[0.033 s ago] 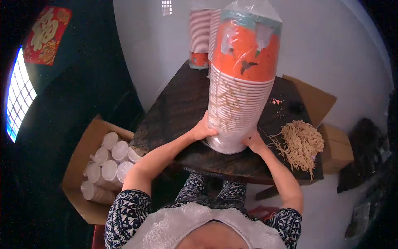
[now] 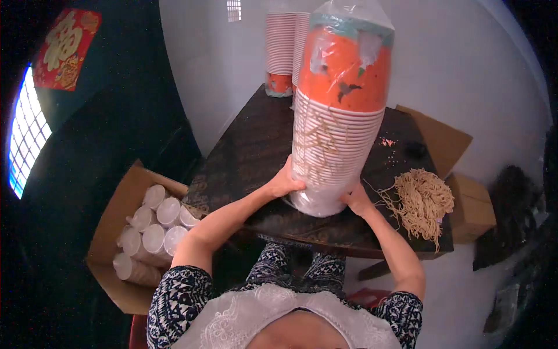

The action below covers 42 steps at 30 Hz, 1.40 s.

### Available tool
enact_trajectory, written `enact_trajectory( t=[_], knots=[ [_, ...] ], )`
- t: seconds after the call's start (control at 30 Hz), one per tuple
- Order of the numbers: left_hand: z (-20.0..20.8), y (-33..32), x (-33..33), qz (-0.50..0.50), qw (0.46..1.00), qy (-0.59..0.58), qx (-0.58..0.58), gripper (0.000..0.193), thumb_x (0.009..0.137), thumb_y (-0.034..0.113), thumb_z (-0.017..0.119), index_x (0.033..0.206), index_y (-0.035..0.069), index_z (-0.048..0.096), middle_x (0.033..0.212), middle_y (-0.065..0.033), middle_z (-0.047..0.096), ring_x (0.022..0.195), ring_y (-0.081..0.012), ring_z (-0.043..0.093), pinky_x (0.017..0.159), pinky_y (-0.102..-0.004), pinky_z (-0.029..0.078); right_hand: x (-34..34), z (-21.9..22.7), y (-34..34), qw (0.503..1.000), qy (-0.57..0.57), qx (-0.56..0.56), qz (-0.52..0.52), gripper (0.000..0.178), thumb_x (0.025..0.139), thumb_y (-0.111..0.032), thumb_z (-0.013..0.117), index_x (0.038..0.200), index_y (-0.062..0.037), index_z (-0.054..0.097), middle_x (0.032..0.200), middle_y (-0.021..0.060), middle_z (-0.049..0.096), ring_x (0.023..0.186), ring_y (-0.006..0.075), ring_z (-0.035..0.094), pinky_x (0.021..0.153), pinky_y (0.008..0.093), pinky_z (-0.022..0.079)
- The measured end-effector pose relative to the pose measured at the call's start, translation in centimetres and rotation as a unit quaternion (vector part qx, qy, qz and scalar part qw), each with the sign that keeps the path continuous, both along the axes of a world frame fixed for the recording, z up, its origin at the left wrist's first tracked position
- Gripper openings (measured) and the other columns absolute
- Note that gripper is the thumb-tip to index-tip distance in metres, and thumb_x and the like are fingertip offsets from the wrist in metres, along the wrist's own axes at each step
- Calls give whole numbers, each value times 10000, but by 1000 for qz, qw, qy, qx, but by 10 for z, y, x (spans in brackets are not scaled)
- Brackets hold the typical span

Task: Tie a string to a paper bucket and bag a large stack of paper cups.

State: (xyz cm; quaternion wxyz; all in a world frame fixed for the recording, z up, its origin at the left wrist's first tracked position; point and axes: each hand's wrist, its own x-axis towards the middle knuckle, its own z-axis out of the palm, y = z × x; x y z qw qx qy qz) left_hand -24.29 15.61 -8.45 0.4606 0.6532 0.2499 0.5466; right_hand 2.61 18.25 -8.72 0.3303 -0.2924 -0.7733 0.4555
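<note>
A tall stack of nested paper cups (image 2: 336, 128) in a clear plastic bag stands on the dark table (image 2: 238, 157) in front of me. White rims run down most of its height, and the top cup shows orange and teal sides. My left hand (image 2: 284, 179) grips the stack low on its left side, thumb across the front. From the right, my right hand (image 2: 357, 199) presses on the lower part, its fingers partly hidden behind the stack. A loose heap of beige string (image 2: 423, 200) lies to the right of it, with strands trailing toward my right hand.
More bagged cup stacks (image 2: 280, 52) stand at the table's far end. On the left, an open cardboard box (image 2: 110, 238) holds several wrapped cup stacks (image 2: 154, 238). Small pink bits (image 2: 387, 142) are scattered near the string. Another cardboard box (image 2: 469, 206) sits beyond the table's right edge.
The top of the cup stack has tipped very slightly toward me. Both hands keep their places on it.
</note>
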Motion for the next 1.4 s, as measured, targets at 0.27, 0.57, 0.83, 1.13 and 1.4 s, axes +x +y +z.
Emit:
enact_trajectory(
  t=[0.27, 0.57, 0.83, 1.13, 1.4],
  knots=[
    [12, -67, 22, 96, 988, -78, -96, 910, 762, 477, 700, 1374, -36, 263, 1330, -133, 434, 1217, -204, 406, 1046, -345, 316, -12, 62, -49, 994, 37, 69, -75, 1064, 716, -648, 673, 1406, 27, 226, 1329, 195, 480, 1221, 290, 463, 1046, 374, 332],
    [55, -79, 40, 115, 889, -272, -349, 689, 931, 523, 456, 1333, -34, 404, 1239, -154, 567, 1074, -234, 584, 927, -374, 449, -38, 74, -40, 985, 153, -25, -73, 695, 865, -435, 569, 1344, 38, 393, 1248, 156, 541, 1127, 212, 518, 964, 315, 387],
    [51, -72, 37, 116, 904, -249, -327, 589, 944, 439, 483, 1235, -73, 497, 1152, -139, 610, 977, -217, 615, 866, -347, 480, -43, 70, -23, 979, 126, -116, -115, 539, 942, -419, 444, 1271, 3, 503, 1184, 89, 584, 1079, 165, 529, 946, 295, 385],
    [17, -106, 48, 252, 916, -246, -191, 658, 929, 336, 461, 1423, 20, 162, 1352, -151, 404, 1229, -249, 426, 1021, -370, 377, -15, 58, -57, 987, 38, 49, -147, 857, 904, -604, 420, 1449, 5, 161, 1404, 243, 377, 1249, 323, 444, 1020, 375, 355],
    [23, -128, 68, 444, 886, 128, 43, 759, 721, -4, 655, 1378, -28, 276, 1335, -224, 411, 1262, -336, 400, 1028, -365, 336, -18, 39, -68, 960, -72, 180, -200, 853, 743, -27, 675, 1443, -27, 187, 1191, 216, 556, 987, 252, 633, 813, 362, 506]
  ],
)
